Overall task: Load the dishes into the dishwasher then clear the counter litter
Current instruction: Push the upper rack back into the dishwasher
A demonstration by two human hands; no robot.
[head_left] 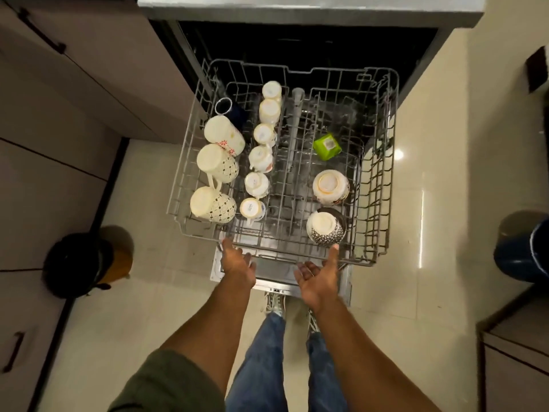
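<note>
head view, left to right: three large mugs [215, 171] are laid upside down along the left side of the upper rack [383, 162], a column of small cups [261, 153] is set beside them, then a green container [326, 145] and two bowls [328, 206] on the right. the rack is pulled fully out of the dishwasher [309, 40]. the left hand [237, 263] is held at the front rail, its fingers hidden beneath; its grip cannot be told. the right hand [318, 278] is held open, palm up, thumb at the rail. the rack is best pushed evenly with both hands, slowly, so nothing is tipped.
</note>
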